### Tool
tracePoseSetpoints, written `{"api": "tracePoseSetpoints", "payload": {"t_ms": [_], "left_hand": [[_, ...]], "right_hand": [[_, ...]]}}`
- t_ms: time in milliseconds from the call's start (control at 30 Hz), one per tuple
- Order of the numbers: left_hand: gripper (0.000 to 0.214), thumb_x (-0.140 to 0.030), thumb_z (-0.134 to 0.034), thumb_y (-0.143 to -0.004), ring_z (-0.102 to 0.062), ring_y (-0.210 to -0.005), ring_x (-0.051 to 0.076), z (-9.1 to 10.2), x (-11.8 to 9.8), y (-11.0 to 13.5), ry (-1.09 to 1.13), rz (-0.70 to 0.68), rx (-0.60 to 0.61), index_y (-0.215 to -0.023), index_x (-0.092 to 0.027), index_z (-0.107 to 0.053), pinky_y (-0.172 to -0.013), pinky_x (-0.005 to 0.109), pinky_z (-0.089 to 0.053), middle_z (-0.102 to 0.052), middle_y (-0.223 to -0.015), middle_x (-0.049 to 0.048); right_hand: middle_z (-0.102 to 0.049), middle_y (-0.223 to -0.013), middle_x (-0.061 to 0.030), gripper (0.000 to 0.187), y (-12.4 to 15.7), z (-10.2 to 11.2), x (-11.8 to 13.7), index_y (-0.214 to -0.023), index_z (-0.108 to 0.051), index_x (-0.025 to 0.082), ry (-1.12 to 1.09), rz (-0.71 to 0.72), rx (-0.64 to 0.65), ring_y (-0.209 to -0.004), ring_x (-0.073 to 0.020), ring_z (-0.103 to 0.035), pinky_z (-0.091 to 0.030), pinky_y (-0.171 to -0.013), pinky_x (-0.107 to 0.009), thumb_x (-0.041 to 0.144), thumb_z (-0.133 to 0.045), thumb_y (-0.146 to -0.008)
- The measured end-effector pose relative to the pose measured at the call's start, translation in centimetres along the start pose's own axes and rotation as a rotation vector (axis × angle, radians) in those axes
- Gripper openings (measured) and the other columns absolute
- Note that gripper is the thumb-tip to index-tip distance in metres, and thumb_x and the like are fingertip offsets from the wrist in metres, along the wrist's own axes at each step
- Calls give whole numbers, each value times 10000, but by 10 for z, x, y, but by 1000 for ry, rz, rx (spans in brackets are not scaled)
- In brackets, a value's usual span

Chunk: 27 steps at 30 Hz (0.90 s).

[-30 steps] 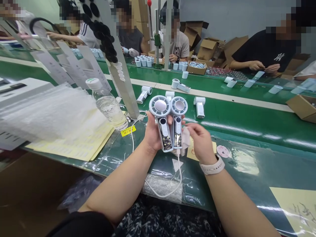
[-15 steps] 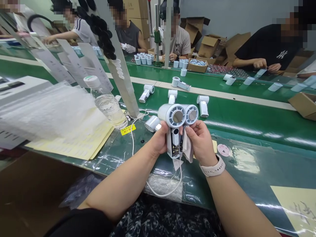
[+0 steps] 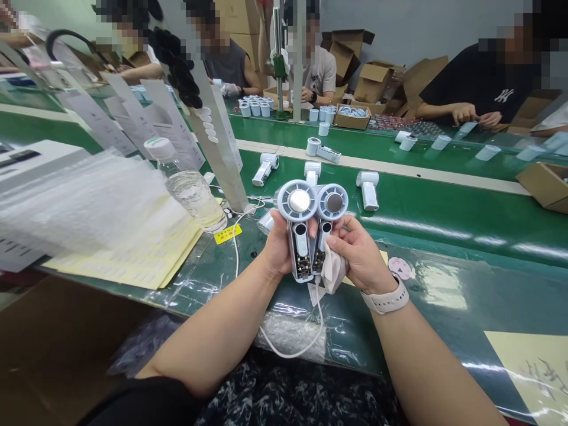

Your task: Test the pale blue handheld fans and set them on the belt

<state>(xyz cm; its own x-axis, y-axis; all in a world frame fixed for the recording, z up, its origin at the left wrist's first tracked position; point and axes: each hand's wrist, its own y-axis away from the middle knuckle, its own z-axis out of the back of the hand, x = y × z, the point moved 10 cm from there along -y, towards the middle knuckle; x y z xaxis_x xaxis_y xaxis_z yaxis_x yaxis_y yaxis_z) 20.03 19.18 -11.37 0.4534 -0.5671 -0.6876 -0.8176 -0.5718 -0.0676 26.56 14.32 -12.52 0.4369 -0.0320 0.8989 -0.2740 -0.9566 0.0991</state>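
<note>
Two white handheld fans with clear handles showing circuit boards are held up at the middle of the view. My left hand [image 3: 281, 245] grips the handle of the left fan [image 3: 298, 228], and its fingers also press against the right fan. My right hand [image 3: 359, 254] pinches a crumpled white cloth [image 3: 332, 269] against the handle of the right fan [image 3: 322, 245]. A white cable [image 3: 288, 348] hangs below the fans and loops over the belt. A third fan [image 3: 266, 222] lies mostly hidden behind my left hand.
A water bottle [image 3: 190, 192] and bubble wrap [image 3: 84, 204] lie on yellow papers to my left. Several fans stand on the green conveyor belt [image 3: 421, 213] ahead. Co-workers [image 3: 479, 89] sit across it among cups and cardboard boxes.
The two fans have turned from tilting leftward to facing up toward me. The cloth now shows more below my right hand. My wrists have shifted slightly.
</note>
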Motion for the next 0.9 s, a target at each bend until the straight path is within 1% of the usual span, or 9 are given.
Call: {"api": "tracePoseSetpoints", "payload": {"t_ms": [133, 233, 333, 400, 467, 633, 700, 833, 900], "left_hand": [[734, -892, -621, -551, -576, -465, 170, -3, 2, 0, -12, 5, 33, -616, -161, -617, -432, 279, -454, -621, -566, 37], [742, -900, -610, -551, -554, -452, 158, -1, 4, 0, -26, 9, 30, -617, -161, -614, -419, 271, -439, -615, -560, 38], [747, -910, -596, -552, -627, -570, 209, 2, 6, 0, -27, 11, 20, -618, -166, -619, -507, 309, -501, -653, -633, 67], [741, -901, -610, -551, -682, -715, 273, 2, 6, -1, -9, 19, 26, -626, -164, -630, -613, 360, -552, -688, -715, 94], [730, -885, -635, -547, -698, -816, 315, 0, 7, -1, 25, 31, 34, -633, -160, -636, -686, 404, -574, -705, -770, 108], [688, -844, -679, -560, -708, -881, 331, -2, 6, -2, 113, 60, 25, -655, -164, -629, -712, 426, -587, -719, -808, 103], [673, -833, -683, -575, -705, -920, 336, -1, 3, -2, 147, 59, 3, -648, -167, -614, -748, 444, -586, -726, -838, 105], [659, -825, -686, -582, -680, -1042, 352, -1, -4, -3, 187, 34, -19, -631, -175, -590, -876, 488, -557, -737, -903, 106], [655, -820, -700, -570, -662, -1093, 360, -2, -7, -4, 196, 20, -12, -624, -176, -591, -930, 499, -533, -740, -924, 105]], "right_hand": [[-587, -671, 71, 490, 0, 7, -3, -840, -477, 247, -61, 26, -93, -554, -106, -537, -460, -540, -240, 479, -867, -654], [-582, -663, 75, 493, 1, 7, -4, -823, -475, 243, -52, 23, -97, -557, -100, -536, -463, -549, -234, 460, -879, -644], [-566, -670, 77, 518, 0, 3, -6, -853, -492, 247, -11, -9, -46, -594, -110, -545, -472, -569, -240, 387, -920, -596], [-552, -672, 76, 535, 0, 3, -7, -871, -501, 246, 4, -23, -25, -608, -112, -541, -469, -572, -238, 379, -929, -579], [-537, -672, 79, 544, -1, 3, -8, -877, -500, 246, 6, -31, -9, -604, -107, -527, -461, -568, -232, 382, -932, -575], [-520, -683, 86, 596, -3, 4, -11, -953, -523, 248, 11, -50, 23, -602, -91, -514, -459, -585, -213, 334, -952, -550], [-518, -675, 88, 593, -2, 2, -10, -975, -532, 253, -9, -69, 61, -596, -87, -512, -457, -578, -203, 315, -951, -560], [-577, -772, 53, 490, -1, -3, -6, -881, -567, 232, -58, -112, 184, -636, -89, -543, -482, -597, -215, 299, -943, -573], [-592, -796, 38, 451, 0, 0, -5, -825, -574, 217, -46, -128, 216, -649, -94, -556, -489, -603, -226, 314, -939, -577]]}}
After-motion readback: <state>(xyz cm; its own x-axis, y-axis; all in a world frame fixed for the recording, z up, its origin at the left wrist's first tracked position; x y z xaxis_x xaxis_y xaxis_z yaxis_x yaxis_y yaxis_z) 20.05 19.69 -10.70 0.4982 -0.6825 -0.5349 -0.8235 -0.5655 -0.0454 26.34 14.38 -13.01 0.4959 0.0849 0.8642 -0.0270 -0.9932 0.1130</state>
